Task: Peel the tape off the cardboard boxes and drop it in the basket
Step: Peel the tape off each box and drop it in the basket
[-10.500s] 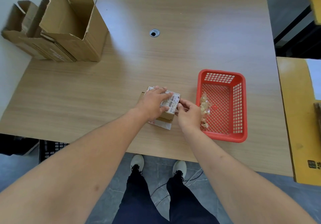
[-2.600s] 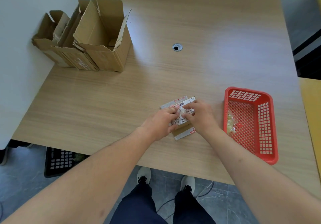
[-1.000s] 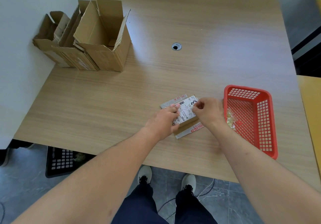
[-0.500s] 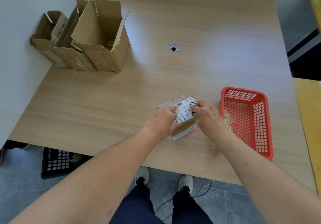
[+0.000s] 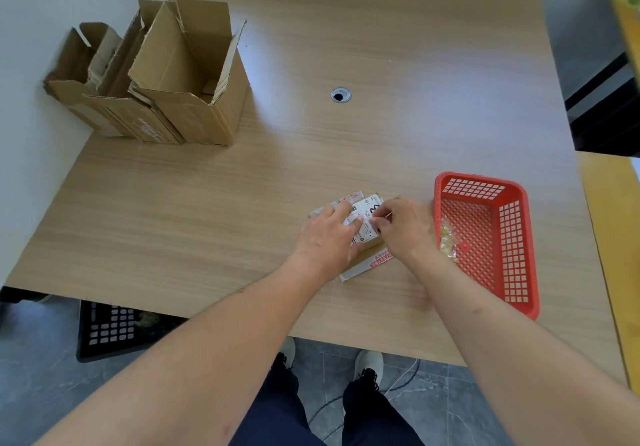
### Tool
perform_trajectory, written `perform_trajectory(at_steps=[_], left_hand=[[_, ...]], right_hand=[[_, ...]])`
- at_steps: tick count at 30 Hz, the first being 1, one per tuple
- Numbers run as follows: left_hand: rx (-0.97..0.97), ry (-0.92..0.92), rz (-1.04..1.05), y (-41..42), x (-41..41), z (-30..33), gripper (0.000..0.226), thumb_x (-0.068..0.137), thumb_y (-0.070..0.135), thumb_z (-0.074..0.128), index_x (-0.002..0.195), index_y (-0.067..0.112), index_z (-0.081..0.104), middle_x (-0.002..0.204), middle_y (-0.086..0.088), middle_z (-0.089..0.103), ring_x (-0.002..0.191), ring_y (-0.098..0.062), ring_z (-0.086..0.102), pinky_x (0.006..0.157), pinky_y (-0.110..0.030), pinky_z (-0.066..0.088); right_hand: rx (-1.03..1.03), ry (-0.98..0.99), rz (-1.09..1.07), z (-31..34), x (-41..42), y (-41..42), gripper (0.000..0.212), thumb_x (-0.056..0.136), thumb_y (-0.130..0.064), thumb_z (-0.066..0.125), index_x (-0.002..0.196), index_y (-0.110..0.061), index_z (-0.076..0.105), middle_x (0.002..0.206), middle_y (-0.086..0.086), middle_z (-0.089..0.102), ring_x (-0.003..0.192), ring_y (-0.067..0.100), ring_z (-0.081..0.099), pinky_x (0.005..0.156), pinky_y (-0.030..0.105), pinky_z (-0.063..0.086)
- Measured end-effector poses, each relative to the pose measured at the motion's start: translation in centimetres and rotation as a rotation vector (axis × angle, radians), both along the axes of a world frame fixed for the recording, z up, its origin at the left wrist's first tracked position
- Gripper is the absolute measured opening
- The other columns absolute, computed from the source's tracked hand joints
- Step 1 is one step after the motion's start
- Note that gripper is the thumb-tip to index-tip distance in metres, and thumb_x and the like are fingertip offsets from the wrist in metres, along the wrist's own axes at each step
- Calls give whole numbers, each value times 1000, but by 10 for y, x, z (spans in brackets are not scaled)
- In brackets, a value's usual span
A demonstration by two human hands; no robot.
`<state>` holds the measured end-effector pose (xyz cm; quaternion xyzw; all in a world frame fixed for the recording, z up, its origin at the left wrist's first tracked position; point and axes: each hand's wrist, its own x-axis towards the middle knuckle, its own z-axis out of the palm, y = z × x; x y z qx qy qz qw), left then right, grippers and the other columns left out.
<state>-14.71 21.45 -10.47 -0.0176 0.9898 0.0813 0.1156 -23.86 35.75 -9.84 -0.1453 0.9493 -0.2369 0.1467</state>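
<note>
Head view looks down on a wooden table [image 5: 346, 151] with both bare forearms reaching in from the bottom of the frame. Just right of centre lies a small flat cardboard box [image 5: 360, 255] with a white printed label [image 5: 367, 215] on its top. The left hand [image 5: 329, 238] lies on the box's left part, fingers fairly straight and pressing down on the label. The right hand [image 5: 405, 227] sits at the box's right edge, its thumb and fingertips curled together and pinching at the label or a strip on it; whether that is clear tape cannot be made out. A red-printed strip [image 5: 381, 259] shows at the box's lower right edge.

Just to the right of the hands stands a red plastic basket [image 5: 519, 255], with a crumpled wad of clear tape [image 5: 446, 241] against its left wall.

Upper left of the frame holds a row of open cardboard boxes [image 5: 166, 92], flaps up, against the white wall. A round cable hole [image 5: 340, 94] sits in the tabletop above centre. Lower left, under the table, a black crate [image 5: 110, 328] rests on the floor.
</note>
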Motion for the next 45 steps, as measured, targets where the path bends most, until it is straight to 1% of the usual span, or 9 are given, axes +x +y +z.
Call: perform_trajectory(at_steps=[4,9,15,20,27,34,37,40,45], left_hand=[[15,-4,10,0,-1,1,60,102,55,47,154,27,41,154,-2,31,133,-24,38,99,-41,48],[-6,-3,8,2,-3,1,60,101,55,48,154,27,41,154,-3,32,134,-23,37,98,-40,47],[-51,16,-14,6,-13,6,53,92,52,55,137,22,58,140,-2,44,117,-23,49,85,-38,51],[-72,15,-31,11,-18,2,71,91,65,55,153,35,37,148,-1,41,119,-25,49,87,-40,52],[-68,15,-16,12,-22,-5,64,94,62,54,152,40,39,156,-1,30,126,-25,43,91,-40,47],[-44,26,-17,12,-21,-6,64,93,62,54,151,38,41,156,-1,30,128,-26,43,96,-42,47],[-44,28,-8,12,-21,-6,64,93,62,54,151,38,41,157,-1,29,129,-25,42,96,-41,46],[-58,26,-4,13,-21,-6,65,93,61,54,152,39,40,157,0,30,129,-24,41,94,-39,45],[-59,26,-5,12,-19,-6,64,93,60,53,152,39,40,155,1,32,128,-23,41,94,-38,44]], right_hand=[[-115,-71,-277,1,-8,12,7,91,-26,73,85,-23,73,89,-6,73,88,16,64,76,27,42],[-202,-153,-408,-4,-13,19,8,95,-24,66,88,-24,63,92,-4,73,96,19,68,88,40,53],[-65,-35,-264,-4,-15,17,6,99,-25,60,95,-20,59,92,-1,67,89,22,60,74,35,43],[-170,64,-90,-5,-13,21,2,93,-22,71,92,-22,72,82,-4,71,76,16,65,66,28,45],[-188,163,259,-10,-14,31,11,93,-12,72,97,-9,82,94,8,73,86,24,68,79,37,54],[-70,15,95,-9,-18,25,28,85,-21,81,113,-24,75,92,-6,69,90,17,65,85,35,52],[-28,-20,14,-9,-20,20,18,86,-27,81,104,-24,79,101,-2,70,96,19,63,86,35,51],[-61,-67,-142,-12,-21,23,9,85,-29,81,82,-31,72,89,-9,71,86,13,64,67,26,43],[-344,-285,-404,-20,-27,30,13,92,-16,72,82,-21,65,83,-1,75,79,16,76,80,40,62]])
